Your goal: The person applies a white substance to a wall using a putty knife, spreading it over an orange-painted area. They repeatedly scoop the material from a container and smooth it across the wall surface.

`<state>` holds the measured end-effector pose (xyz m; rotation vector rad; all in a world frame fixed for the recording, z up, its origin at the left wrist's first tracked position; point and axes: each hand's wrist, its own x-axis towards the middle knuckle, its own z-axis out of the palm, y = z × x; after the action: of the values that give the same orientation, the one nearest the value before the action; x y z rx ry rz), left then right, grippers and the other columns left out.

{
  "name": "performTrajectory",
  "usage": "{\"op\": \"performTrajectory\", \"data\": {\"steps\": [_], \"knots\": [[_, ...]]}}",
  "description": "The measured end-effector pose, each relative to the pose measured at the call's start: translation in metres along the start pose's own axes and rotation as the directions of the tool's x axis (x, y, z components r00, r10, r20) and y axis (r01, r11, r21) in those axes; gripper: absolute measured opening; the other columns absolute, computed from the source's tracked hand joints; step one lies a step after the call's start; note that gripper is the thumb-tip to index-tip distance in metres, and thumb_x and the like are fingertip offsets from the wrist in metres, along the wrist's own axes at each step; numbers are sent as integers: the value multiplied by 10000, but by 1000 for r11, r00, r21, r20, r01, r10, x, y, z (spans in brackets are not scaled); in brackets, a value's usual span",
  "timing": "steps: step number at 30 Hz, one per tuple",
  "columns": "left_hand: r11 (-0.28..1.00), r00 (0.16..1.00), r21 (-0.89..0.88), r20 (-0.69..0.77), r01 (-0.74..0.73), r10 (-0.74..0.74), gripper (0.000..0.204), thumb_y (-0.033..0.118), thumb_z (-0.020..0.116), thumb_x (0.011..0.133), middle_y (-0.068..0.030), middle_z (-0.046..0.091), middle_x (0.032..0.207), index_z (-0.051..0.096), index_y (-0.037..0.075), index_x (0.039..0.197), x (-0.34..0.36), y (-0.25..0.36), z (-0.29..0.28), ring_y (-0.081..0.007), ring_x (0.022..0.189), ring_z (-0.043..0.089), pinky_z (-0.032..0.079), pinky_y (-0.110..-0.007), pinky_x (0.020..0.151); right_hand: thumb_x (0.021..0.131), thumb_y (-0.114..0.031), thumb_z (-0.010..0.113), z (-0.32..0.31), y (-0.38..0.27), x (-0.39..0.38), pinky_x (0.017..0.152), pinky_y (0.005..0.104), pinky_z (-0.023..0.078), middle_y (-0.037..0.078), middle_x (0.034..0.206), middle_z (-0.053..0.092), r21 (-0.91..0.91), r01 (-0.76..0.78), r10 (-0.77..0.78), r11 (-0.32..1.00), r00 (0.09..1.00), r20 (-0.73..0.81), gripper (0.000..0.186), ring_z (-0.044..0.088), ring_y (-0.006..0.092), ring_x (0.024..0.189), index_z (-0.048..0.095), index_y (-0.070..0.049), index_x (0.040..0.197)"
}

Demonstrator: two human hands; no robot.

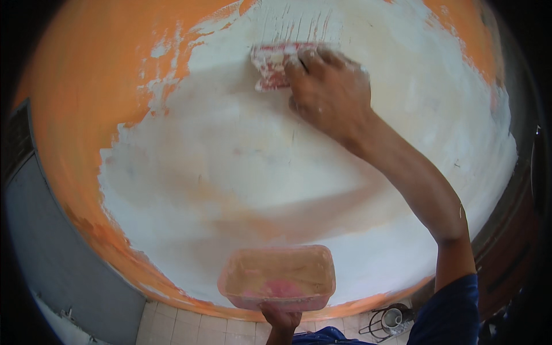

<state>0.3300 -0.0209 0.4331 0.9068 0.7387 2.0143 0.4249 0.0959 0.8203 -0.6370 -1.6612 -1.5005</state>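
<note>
My right hand (330, 92) is raised against an orange wall (86, 86) and grips a red putty scraper (273, 66) smeared with white filler, its blade pressed flat on the wall. A wide patch of white putty (241, 167) covers the wall's middle, with streaky scrape marks just above the scraper. Low in the view, my left hand (280, 317) holds a translucent pink plastic tub (277, 277) from underneath; the tub is coated inside with pale putty residue.
A grey door or panel (52, 253) stands at the left. Pale floor tiles (184, 328) show at the bottom. A small metal stand with a white cup-like object (392, 319) sits on the floor at lower right. A dark frame (512, 230) edges the right.
</note>
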Motion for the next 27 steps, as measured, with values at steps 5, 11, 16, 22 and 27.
{"op": "performTrajectory", "data": {"steps": [5, 11, 16, 22, 27], "knots": [[866, 956, -477, 295, 151, -4, 635, 580, 337, 895, -54, 332, 1322, 242, 142, 1344, 5, 43, 17, -221, 1217, 363, 375, -410, 996, 645, -115, 590, -33, 5, 6, 549, 396, 485, 68, 690, 570, 108, -142, 148, 984, 988, -49, 55, 600, 253, 695, 614, -99, 692], [899, 965, -409, 258, 156, -50, 661, 597, 324, 889, -53, 319, 1339, 220, 146, 1360, -1, 38, 15, -238, 1228, 351, 370, -411, 1000, 717, -110, 556, 4, 26, 22, 560, 394, 499, 113, 739, 601, 1, -90, 90, 996, 996, -17, 69, 609, 272, 711, 606, -64, 700], [925, 992, -357, 27, 125, -124, 689, 539, 558, 812, -91, 464, 1218, 330, 89, 1281, 1, 39, 21, -280, 1122, 479, 434, -475, 921, 726, -96, 547, 2, -27, -19, 593, 408, 523, 190, 794, 592, 125, -122, 104, 985, 984, 147, 138, 609, 323, 747, 610, 24, 750], [927, 965, 270, 42, -261, 259, 720, 566, 520, 820, -93, 429, 1241, 290, 98, 1316, -6, 25, -3, -282, 1152, 435, 394, -457, 951, 696, -82, 568, -6, -52, -73, 575, 404, 524, 189, 782, 596, 111, 87, -91, 990, 995, 31, 133, 617, 318, 752, 606, 32, 754], [865, 983, -474, 149, 163, -104, 743, 630, 466, 815, -64, 361, 1294, 277, 129, 1330, 1, 45, 4, -245, 1201, 365, 382, -428, 978, 682, -90, 579, -46, 10, 17, 504, 376, 477, 110, 685, 615, 25, -121, 123, 992, 987, -106, 79, 606, 268, 596, 636, -61, 727]]}}
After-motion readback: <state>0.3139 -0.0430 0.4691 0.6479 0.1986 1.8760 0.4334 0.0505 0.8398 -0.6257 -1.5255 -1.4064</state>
